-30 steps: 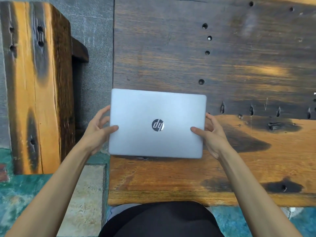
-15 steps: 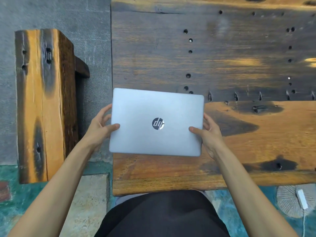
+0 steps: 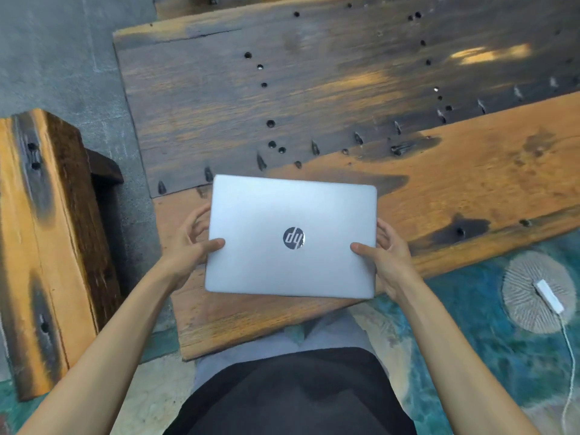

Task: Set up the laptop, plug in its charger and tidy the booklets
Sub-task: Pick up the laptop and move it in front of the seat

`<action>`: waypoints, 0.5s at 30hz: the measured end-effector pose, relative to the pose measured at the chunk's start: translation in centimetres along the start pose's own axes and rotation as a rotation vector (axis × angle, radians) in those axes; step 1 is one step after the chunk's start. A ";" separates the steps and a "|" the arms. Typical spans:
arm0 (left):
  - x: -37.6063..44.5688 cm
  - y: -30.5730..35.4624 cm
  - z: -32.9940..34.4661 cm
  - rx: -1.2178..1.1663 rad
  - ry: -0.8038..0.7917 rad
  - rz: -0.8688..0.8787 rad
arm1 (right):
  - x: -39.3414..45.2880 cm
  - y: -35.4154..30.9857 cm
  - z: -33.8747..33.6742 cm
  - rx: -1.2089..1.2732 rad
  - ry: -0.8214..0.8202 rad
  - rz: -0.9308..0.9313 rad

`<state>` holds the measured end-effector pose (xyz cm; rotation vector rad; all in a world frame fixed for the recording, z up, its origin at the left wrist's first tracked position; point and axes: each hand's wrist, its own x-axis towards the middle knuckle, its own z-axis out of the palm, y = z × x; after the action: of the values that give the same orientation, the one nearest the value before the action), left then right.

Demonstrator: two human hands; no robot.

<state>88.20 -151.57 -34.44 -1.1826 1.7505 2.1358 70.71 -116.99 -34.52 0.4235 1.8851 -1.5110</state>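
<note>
Closed laptop [image 3: 292, 237] held over the bench [image 3: 345, 98].
My left hand [image 3: 188, 249] and right hand [image 3: 387, 255] grip its sides, thumbs on the lid.

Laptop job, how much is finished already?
Nothing looks finished yet. The closed silver laptop is in hand: the left hand and right hand grip its side edges above the near edge of the scorched wooden table. Left to do: set it down, open it, and plug in the white charger block, which lies on a round grey mat on the floor. No booklets are in view.
</note>
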 end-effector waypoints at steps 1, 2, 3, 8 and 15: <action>-0.1 -0.1 1.1 0.004 -0.017 -0.012 | -0.3 0.3 -1.4 0.015 0.001 0.002; 0.0 -0.1 2.4 0.008 -0.034 -0.020 | -0.5 0.5 -2.9 0.027 0.004 0.003; 0.0 -0.1 3.8 0.016 -0.048 -0.024 | -0.7 0.7 -4.6 0.039 0.009 0.002; 0.3 0.3 12.4 0.069 -0.070 -0.019 | 0.0 1.4 -13.2 0.111 0.018 -0.007; 0.6 -0.2 25.7 0.074 -0.079 -0.022 | 1.4 1.3 -26.2 0.145 0.054 0.020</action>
<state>75.67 -129.11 -34.57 -1.0789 1.7584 2.0575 62.64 -91.98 -33.75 0.5531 1.8125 -1.6440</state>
